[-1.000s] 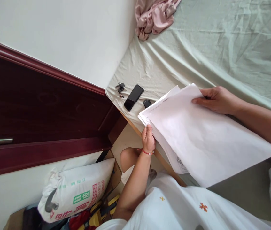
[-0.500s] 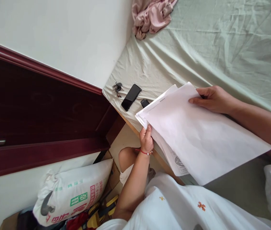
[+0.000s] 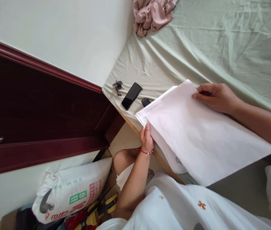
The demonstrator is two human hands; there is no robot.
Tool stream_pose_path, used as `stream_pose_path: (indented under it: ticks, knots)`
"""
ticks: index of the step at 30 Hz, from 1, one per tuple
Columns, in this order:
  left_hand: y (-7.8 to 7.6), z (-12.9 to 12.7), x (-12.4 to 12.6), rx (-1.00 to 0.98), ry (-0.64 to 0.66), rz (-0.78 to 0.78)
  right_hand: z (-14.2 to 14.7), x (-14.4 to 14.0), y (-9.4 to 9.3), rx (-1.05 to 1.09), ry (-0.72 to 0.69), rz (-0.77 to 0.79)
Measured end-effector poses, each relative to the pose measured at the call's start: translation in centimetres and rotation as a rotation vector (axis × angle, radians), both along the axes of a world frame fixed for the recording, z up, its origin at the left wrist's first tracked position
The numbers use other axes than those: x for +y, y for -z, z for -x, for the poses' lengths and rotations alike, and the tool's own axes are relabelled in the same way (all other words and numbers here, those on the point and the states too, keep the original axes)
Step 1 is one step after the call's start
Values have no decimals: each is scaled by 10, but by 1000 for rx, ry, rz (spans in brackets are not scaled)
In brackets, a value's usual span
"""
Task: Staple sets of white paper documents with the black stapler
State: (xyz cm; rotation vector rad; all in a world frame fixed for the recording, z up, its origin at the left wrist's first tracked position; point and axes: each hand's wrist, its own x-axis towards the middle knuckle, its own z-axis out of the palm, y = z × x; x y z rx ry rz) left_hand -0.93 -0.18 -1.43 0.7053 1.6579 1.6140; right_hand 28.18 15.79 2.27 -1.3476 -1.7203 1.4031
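White paper stack (image 3: 188, 127) held in two hands above a green-sheeted surface (image 3: 209, 51)

The loose sheets slant across the wooden near edge (image 3: 134, 127) of the surface, well in from its far-left corner, fanned slightly so that several page edges show. One large white top sheet (image 3: 212, 143) covers most of them, its blank-looking face upward. A little small print runs along its upper left side, too faint to read, and part of a round printed mark peeks from a page beneath.

The left hand (image 3: 146, 140), wearing a thin red cord bracelet with pale beads (image 3: 147, 153), is closed on the stack at its left corner, thumb on top and fingers mostly hidden below. The right hand (image 3: 213, 95) is loosely curled at the upper side of the top sheet, pinching its edge between thumb and forefinger, with a small gap behind the fingertips.

Just beside the stack on the surface lies a small black object (image 3: 145, 102), partly covered by the papers. Next toward the far-left corner come a black rectangular phone (image 3: 132, 95), then a bunch of dark keys (image 3: 118, 85) nearest that corner. Crumpled pink satiny cloth (image 3: 153, 16) lies farther along the wall-side edge. Beyond the near edge, a white printed sack (image 3: 75, 188) leans below a dark red door (image 3: 42, 95).
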Motion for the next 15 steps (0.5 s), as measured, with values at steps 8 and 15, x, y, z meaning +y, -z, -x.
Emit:
stream_pose_path:
  ticks: [8,15]
  knots:
    - [1,2,0,73,-25,38,1,0,-2,-50,21,-10]
    - [-2,0,1,88,10,33,2,0,-4,-38,-15,-30]
